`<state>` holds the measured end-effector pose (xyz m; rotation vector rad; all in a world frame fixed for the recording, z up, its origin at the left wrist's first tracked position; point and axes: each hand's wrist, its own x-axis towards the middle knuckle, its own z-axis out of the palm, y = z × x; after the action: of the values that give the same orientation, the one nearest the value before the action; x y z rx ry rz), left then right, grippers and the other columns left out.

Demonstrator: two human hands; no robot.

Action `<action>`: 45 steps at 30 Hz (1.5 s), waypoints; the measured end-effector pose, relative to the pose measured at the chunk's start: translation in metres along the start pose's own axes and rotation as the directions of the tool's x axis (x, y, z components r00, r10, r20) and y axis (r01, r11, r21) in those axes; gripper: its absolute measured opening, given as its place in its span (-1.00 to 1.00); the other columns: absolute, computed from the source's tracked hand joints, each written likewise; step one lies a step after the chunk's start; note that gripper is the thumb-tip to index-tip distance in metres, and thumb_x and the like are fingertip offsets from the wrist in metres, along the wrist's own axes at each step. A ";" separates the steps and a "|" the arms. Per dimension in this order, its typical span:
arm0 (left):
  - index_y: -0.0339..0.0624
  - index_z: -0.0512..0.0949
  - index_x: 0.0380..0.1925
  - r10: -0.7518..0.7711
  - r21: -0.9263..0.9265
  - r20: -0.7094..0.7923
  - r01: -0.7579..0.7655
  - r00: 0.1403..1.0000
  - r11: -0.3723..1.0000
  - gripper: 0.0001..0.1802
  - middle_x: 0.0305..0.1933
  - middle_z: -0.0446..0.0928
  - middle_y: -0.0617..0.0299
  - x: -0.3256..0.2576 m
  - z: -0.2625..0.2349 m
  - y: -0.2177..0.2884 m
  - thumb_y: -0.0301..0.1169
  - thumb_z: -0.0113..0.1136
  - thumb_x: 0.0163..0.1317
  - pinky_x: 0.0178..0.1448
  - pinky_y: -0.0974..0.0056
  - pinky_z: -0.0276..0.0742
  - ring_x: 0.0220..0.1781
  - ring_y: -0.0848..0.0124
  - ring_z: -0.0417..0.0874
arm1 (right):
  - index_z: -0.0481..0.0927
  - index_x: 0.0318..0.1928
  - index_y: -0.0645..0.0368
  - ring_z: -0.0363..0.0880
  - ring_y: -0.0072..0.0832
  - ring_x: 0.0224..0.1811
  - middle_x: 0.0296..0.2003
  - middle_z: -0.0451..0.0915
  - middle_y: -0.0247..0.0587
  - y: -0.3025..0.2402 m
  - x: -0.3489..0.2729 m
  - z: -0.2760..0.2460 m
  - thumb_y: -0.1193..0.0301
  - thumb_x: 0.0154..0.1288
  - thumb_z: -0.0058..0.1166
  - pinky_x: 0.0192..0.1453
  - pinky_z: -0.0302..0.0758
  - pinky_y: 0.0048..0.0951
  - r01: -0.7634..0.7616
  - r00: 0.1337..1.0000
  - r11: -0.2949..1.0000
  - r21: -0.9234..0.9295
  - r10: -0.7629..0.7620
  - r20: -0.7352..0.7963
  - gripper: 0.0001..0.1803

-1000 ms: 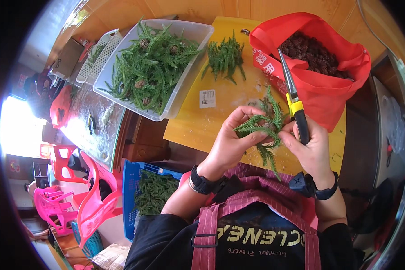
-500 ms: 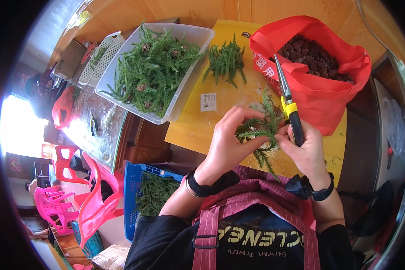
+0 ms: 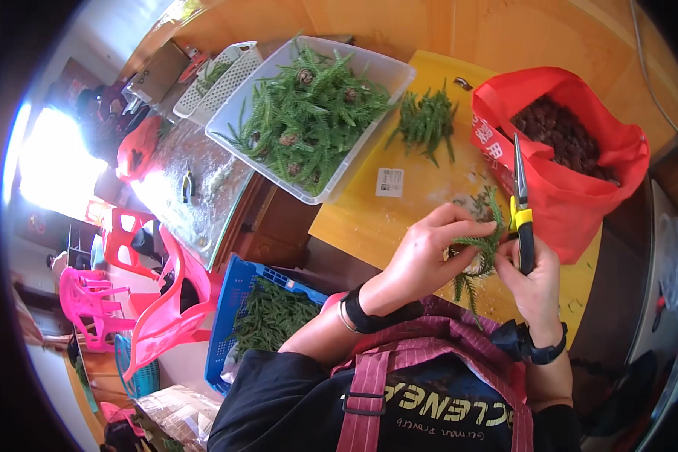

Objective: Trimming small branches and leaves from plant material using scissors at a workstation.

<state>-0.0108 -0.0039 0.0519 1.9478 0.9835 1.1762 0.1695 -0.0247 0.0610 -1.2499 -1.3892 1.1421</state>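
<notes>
Green, feathery sprig, seemingly drooping, pinched by left hand fingers.

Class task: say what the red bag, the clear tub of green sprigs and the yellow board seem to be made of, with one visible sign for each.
Red bag: probably thin non-woven fabric; matte, soft folds, slumped rim.
Clear tub: plastic, glossy and translucent; the sprigs show through its wall.
Yellow board: likely plastic; flat, evenly coloured, faint sheen.
</notes>
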 end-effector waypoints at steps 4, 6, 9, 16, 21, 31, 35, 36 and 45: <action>-0.15 0.59 -0.11 -0.005 -0.037 -0.020 0.004 1.000 0.999 -0.57 -0.28 0.48 0.16 -0.001 -0.002 0.000 -0.66 0.23 -0.07 -0.13 0.30 0.48 -0.20 0.28 0.54 | 0.31 -0.55 0.17 0.24 -0.78 -0.54 -0.55 0.38 -0.48 -0.005 -0.001 0.001 0.66 0.06 0.11 -0.48 0.20 -0.70 -0.021 0.999 0.999 0.033 0.020 0.031 -0.75; -0.15 0.59 -0.11 0.019 -0.019 -0.032 -0.019 0.999 1.000 -0.57 -0.29 0.49 0.16 0.003 -0.010 0.002 -0.64 0.25 -0.07 -0.14 0.29 0.48 -0.21 0.27 0.54 | 0.42 -0.50 0.22 0.21 -0.79 -0.54 -0.56 0.35 -0.51 -0.005 -0.001 0.002 0.66 0.06 0.11 -0.48 0.19 -0.70 0.052 0.999 0.998 0.042 -0.052 0.002 -0.86; -0.17 0.59 -0.15 -0.013 0.032 -0.107 0.017 0.994 0.999 -0.61 -0.28 0.55 0.17 0.014 -0.048 0.010 -0.56 0.32 -0.08 -0.12 0.32 0.46 -0.22 0.33 0.56 | 0.55 -0.37 0.28 0.19 -0.79 -0.54 -0.56 0.31 -0.54 -0.011 -0.004 -0.005 0.66 0.06 0.11 -0.43 0.21 -0.69 -0.015 0.999 0.992 -0.124 0.020 0.036 -0.92; -0.28 0.52 -0.08 -0.016 0.146 -0.514 0.106 0.858 0.984 -0.65 -0.20 0.58 0.17 0.062 -0.211 0.009 -0.40 0.27 0.12 -0.16 0.42 0.54 -0.24 0.46 0.61 | 0.59 -0.33 0.30 0.19 -0.79 -0.51 -0.57 0.26 -0.55 -0.008 -0.028 -0.034 0.65 0.01 0.10 -0.30 0.22 -0.70 0.067 0.998 0.983 -0.169 -0.064 0.025 -0.85; -0.37 0.51 -0.10 -0.224 -0.101 -0.532 0.202 0.817 0.974 -0.64 -0.19 0.58 0.14 0.099 -0.298 -0.038 -0.40 0.26 0.14 -0.12 0.40 0.58 -0.21 0.44 0.62 | 0.61 -0.38 0.32 0.52 -0.43 -0.19 -0.61 0.28 -0.36 -0.003 -0.043 -0.052 0.64 -0.07 0.17 -0.11 0.40 -0.44 -0.035 0.999 0.979 -0.202 0.031 -0.024 -0.85; -0.40 0.37 0.05 -0.627 -0.145 -0.455 0.642 0.633 0.753 -0.34 -0.06 0.49 0.06 0.141 -0.317 -0.066 -0.11 0.28 0.10 0.07 0.20 0.44 0.03 0.29 0.49 | 0.60 -0.41 0.29 0.41 -0.60 -0.50 -0.38 0.54 -0.25 -0.007 -0.058 -0.083 0.57 -0.15 0.16 -0.39 0.30 -0.57 -0.002 0.999 0.920 -0.392 -0.011 -0.031 -0.82; -0.42 0.33 0.13 0.020 0.221 -0.560 0.126 0.828 0.967 -0.33 -0.22 0.55 0.17 0.119 -0.323 -0.078 -0.11 0.19 0.19 0.01 0.30 0.46 -0.14 0.43 0.53 | 0.48 -0.52 0.32 0.42 -0.31 -0.54 -0.58 0.43 -0.12 0.003 -0.063 -0.107 0.49 -0.17 0.19 -0.43 0.32 -0.41 0.076 0.996 0.830 -0.553 -0.041 0.075 -0.82; -0.42 0.33 0.13 0.059 0.145 -0.547 0.025 0.835 0.989 -0.41 -0.24 0.55 0.21 0.115 -0.271 -0.036 -0.17 0.12 0.26 -0.01 0.34 0.47 -0.18 0.48 0.54 | 0.47 -0.53 0.33 0.41 -0.25 -0.53 -0.59 0.40 -0.09 0.007 -0.065 -0.117 0.47 -0.16 0.20 -0.43 0.31 -0.38 0.040 0.998 0.781 -0.623 0.001 0.065 -0.79; -0.29 0.23 0.23 -0.089 0.109 0.320 0.057 0.943 0.992 -0.42 0.05 0.51 0.06 0.036 -0.086 0.011 -0.39 0.09 0.22 0.16 0.23 0.37 0.07 0.26 0.53 | 0.51 -0.49 0.30 0.47 -0.06 -0.35 -0.49 0.49 0.02 0.030 -0.075 -0.166 0.26 -0.01 0.23 -0.27 0.41 -0.20 -0.153 0.979 0.464 -0.873 0.189 -0.072 -0.68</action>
<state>-0.0752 0.0340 0.1094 2.0791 0.9411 0.7446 0.3424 -0.0881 0.0527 -2.1414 -2.0221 0.4932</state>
